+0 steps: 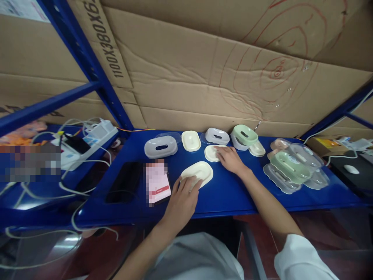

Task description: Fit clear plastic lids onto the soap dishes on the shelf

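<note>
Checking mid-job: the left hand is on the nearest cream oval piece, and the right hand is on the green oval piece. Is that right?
Not quite: the head view shows the right hand on another cream piece. The left hand is on the nearest cream oval piece.

Front dish [201,170] btwn phone [160,182] & stacked pcs [291,167] on tbl [230,194]

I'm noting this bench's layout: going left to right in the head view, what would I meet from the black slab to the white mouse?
Black slab, pink-screened device, larger cream oval piece, right hand, pile of clear and green pieces, white mouse.
</note>
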Available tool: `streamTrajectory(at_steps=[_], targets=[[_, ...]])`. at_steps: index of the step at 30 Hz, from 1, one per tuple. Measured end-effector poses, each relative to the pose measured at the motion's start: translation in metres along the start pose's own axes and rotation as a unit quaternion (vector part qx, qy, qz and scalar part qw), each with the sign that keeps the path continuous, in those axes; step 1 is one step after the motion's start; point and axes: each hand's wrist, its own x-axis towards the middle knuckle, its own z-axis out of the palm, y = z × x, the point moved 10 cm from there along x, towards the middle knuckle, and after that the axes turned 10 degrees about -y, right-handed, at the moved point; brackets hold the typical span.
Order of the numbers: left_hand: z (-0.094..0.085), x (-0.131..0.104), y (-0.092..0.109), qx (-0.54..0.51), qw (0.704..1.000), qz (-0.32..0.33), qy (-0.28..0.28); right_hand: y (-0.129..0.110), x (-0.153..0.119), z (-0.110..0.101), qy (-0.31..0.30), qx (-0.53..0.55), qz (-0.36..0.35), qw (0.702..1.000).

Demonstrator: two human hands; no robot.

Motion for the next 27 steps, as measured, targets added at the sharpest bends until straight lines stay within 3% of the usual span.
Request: streamTrajectory(at_steps=[8,14,17,20,24,27], targets=[[0.004,-0.009,-0.01,-0.087,0.996,-0.001,0.001,-0.003,-0.021,0.006,0.002,0.053,-0.025,0.998],[0.0,-0.014,-0.009,-0.113,0.993,0.012,0.032,0.023,0.023,-0.022,0.064,0.001,0.051,0.997],[-0.002,-0.016,-0.014,-0.132,0.99,-0.018,0.05,0.019,0.033,-0.031,0.068,-0.003,0.055,0.996],[0.0,-0.016,-0.02,-0.164,0.985,-0.047,0.041,-0.011,0.006,-0.036,0.083,-0.005,0.024,0.996],[-0.001,-0.018,-0.025,-0.18,0.979,-0.075,0.058,-0.086,-0.067,-0.03,0.087,0.005,-0.139,0.986],[-0.002,-0.018,-0.02,-0.152,0.985,-0.055,0.065,-0.117,-0.104,-0.015,0.061,0.02,-0.198,0.978]])
